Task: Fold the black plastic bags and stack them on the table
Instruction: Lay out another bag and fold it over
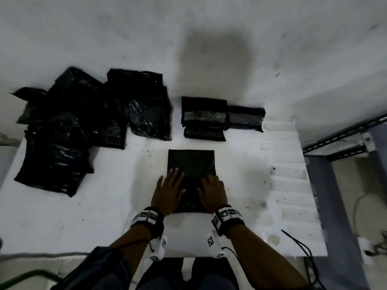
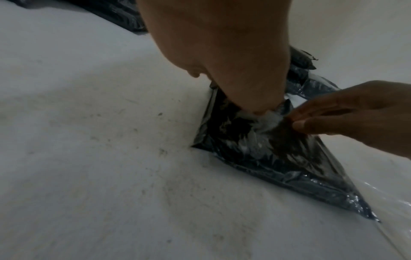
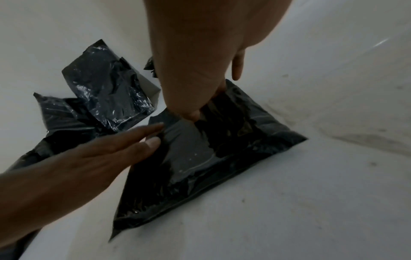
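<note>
Bag [image 1: 191, 164] lies flat on the white tabletop [image 1: 104, 206], right in front of the person. Both hands press down on the near half of the bag. The left hand [image 1: 167, 193] has its fingers [image 2: 251, 107] straight and spread, flat on the bag's left side, and holds nothing. The right hand [image 1: 213, 192] is flat on the bag's right side, fingers loose and open, and grips nothing too. Beyond the bag sits a small stack [image 1: 204, 119] of folded bags. Left of the bag, farther off, lies a messy pile [image 1: 69, 130] of bags not yet folded. The bag looks very light, thin and soft. It is shiny, so it may slip and slide on the tabletop. It may puff up with air and spring open again. I think a good place to hold it is by the two near corners, then lift that edge over to the far edge and press it flat.
</note>
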